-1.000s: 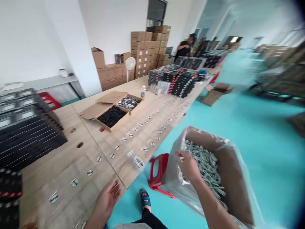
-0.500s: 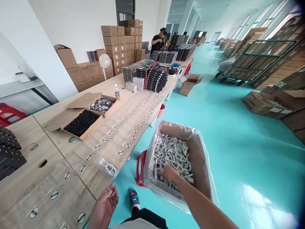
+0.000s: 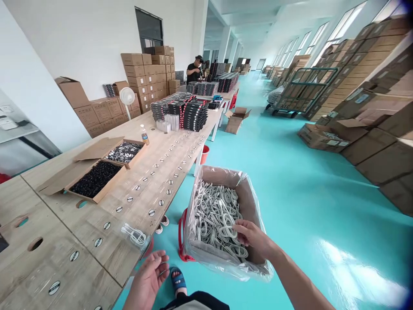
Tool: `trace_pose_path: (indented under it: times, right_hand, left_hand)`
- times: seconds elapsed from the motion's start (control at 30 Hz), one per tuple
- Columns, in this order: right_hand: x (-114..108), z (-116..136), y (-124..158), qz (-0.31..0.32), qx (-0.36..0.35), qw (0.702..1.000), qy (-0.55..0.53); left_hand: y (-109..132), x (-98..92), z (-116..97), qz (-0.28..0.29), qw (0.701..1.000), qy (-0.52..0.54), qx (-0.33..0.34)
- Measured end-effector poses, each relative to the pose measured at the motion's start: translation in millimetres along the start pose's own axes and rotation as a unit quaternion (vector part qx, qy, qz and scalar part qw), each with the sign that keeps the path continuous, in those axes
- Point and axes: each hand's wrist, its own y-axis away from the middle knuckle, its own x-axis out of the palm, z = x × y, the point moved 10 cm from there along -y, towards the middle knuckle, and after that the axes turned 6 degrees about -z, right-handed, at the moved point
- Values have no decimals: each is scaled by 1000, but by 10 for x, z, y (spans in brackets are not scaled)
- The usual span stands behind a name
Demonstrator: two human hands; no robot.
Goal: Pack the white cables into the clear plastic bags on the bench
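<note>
My right hand (image 3: 250, 236) is over a large plastic-lined cardboard box (image 3: 251, 193), its fingers closed on a coiled white cable (image 3: 228, 224). Below it, many more coiled grey-white cables (image 3: 209, 206) fill the box in a tangled heap. My left hand (image 3: 151, 275) hovers palm up beside the table edge, fingers loosely curled and apart, with nothing in it. Close to it, a coiled white cable (image 3: 137, 236) in clear plastic lies at the corner of the wooden table (image 3: 122, 254).
Round stickers under clear film run along the table. Open trays of black parts (image 3: 96, 177) and silvery parts (image 3: 124, 151) sit beside a bottle (image 3: 144, 135). Stacked black boxes (image 3: 195, 114) stand farther back, near another person (image 3: 194, 71). A red stool (image 3: 182, 241) is by the cable box.
My right hand has come up from among the cables and now holds a coiled one above the heap. The view has turned right. My left hand stays open near the table.
</note>
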Motion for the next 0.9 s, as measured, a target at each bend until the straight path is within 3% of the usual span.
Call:
trace_pose_path:
  times: [0.17,0.27,0.37,0.47,0.6,0.67,0.77,0.83,0.9]
  right_hand:
    - [928,633,539,102,-91,980,-148]
    - [1502,873,792,170,-126,961,-180]
    - [1886,985,1003,228,-142,946,-182]
    - [2054,1047,1153,238,-161,946,-149]
    - [2259,1185,1337,246,-190,941,-136]
    - [2449,1246,1435,271,-188,933,-142]
    - [2785,1263,1557,319,-163,923,-140]
    - [2938,1246,1569,321,-153,925,-133]
    - [3041,1204,1521,313,-136,930,-138]
  left_hand:
    - [594,794,-184,184,966,-160,87]
    - [945,1003,-310,238,936,-192,172]
    - [1133,857,-389,203,928,-208,231]
    - [1259,558,-408,153,930,-217,256]
    - [1467,258,-345,154,935,-189,255]
    - [1531,99,-244,150,953,-147,219]
    - [1571,-142,20,139,983,-37,110]
    - [1610,-230,167,154,986,30,55]
    - [1639,-299,182,165,981,90,50]
